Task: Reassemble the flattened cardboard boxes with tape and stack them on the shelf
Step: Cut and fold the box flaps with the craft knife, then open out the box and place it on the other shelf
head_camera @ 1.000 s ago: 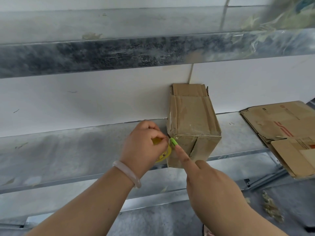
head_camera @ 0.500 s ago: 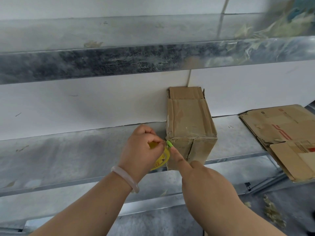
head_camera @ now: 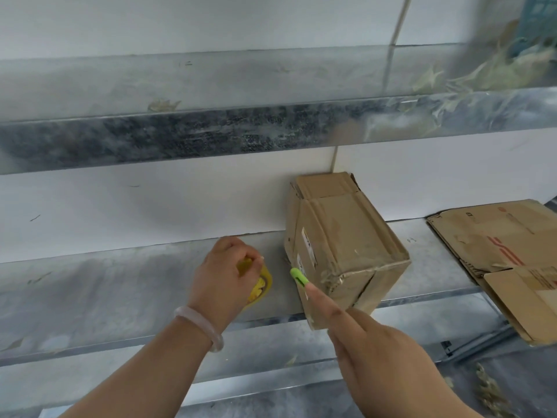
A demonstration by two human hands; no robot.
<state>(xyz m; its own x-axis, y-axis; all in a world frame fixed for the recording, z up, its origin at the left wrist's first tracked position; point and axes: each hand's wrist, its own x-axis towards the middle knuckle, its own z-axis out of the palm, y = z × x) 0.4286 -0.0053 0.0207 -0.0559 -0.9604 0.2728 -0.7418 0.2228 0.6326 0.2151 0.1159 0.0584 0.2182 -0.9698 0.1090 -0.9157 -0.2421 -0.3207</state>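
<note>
I record the cardboard box (head_camera: 346, 251) on the shelf (head_camera: 120, 282), flattened cardboard (head_camera: 497, 251) to its right. Left of the box my left hand (head_camera: 223, 279) clenches a yellow tape roll (head_camera: 261, 286); my right hand (head_camera: 385, 357) grips a green cutter (head_camera: 298, 276) at the box's left face.
</note>
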